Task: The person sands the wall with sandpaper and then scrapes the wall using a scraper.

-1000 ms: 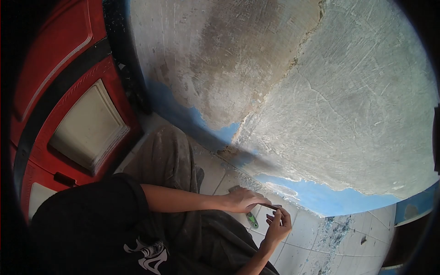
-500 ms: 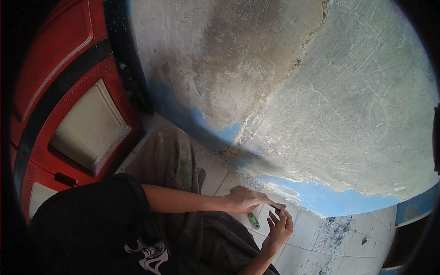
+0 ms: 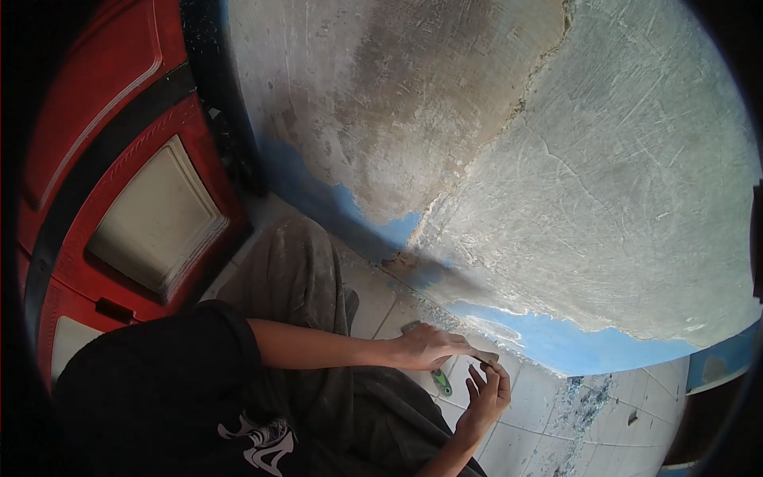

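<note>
My left hand reaches over the tiled floor, its fingers pinched at one end of a small thin dark piece. At the other end, the thumb and forefinger of my right hand meet it, while that hand's other fingers curl loosely. What the piece is, I cannot make out. Just below my left hand a green and black handle lies on the floor, partly hidden by the hand. A grey flat edge shows on the hand's other side; whether it belongs to the handle is hidden.
A scraped grey wall with a long crack and leftover blue paint rises in front of me. Blue paint flakes litter the white floor tiles. A red cabinet with cream panels stands at left, close to my knee.
My hands stay together at the small dark piece, with only a slight shift of the fingers. The view has moved very little.
</note>
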A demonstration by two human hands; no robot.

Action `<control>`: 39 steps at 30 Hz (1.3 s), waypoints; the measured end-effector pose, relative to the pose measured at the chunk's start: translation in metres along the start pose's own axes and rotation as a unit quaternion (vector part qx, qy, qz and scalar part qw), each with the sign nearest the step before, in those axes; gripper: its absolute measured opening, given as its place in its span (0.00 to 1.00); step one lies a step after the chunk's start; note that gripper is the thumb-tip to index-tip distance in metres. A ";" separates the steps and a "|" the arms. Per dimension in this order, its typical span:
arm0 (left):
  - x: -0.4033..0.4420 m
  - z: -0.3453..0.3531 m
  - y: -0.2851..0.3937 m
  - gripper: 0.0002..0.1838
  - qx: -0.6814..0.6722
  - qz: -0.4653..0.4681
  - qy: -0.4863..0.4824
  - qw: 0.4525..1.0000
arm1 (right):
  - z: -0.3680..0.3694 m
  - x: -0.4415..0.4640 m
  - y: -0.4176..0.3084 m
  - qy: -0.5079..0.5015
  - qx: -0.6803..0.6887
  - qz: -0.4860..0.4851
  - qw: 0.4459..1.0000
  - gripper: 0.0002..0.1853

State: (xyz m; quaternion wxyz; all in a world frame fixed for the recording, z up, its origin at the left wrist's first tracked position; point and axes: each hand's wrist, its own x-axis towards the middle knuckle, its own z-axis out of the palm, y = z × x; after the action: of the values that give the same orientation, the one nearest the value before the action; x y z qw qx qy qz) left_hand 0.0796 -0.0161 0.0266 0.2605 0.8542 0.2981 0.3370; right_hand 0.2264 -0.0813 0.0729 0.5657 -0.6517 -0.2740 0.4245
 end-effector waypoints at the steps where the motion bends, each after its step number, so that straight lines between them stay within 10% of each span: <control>1: 0.000 0.000 0.000 0.29 0.000 0.000 0.000 1.000 | 0.001 -0.001 -0.001 0.002 0.001 0.002 1.000 0.10; 39: 0.000 -0.002 0.004 0.25 0.016 0.004 0.019 1.000 | -0.001 -0.001 -0.001 0.004 -0.002 0.005 1.000 0.11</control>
State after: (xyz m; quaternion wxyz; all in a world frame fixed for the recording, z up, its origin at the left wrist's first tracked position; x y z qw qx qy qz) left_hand 0.0795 -0.0181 0.0308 0.2397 0.8530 0.3052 0.3489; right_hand 0.2270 -0.0827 0.0737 0.5631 -0.6558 -0.2692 0.4246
